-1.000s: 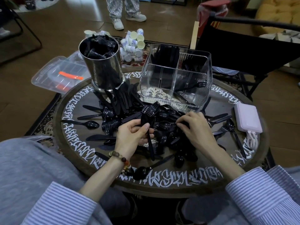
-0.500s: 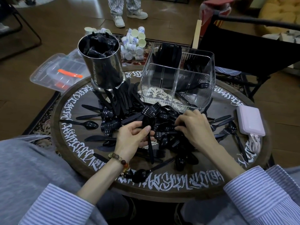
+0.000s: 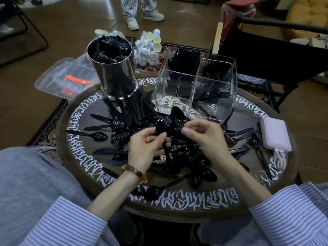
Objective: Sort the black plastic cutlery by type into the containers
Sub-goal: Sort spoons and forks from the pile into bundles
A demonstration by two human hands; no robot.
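Left grip point(image 3: 149, 148) pinching one black plastic spoon point(image 3: 160, 129) by its neck, right grip point(image 3: 204, 137) pinching another point(image 3: 177, 115), above the cutlery heap at tabletop point(image 3: 248, 201) centre; best stacked bowl-to-bowl, then dropped into the clear ribbed plastic divided container point(image 3: 221, 103) at one o'clock

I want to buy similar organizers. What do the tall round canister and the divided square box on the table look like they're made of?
The tall round canister looks like polished metal, probably stainless steel: its wall mirrors the cutlery beside it. The divided square box looks like clear rigid plastic, perhaps acrylic, with fine vertical ribbing; glass can't be ruled out.
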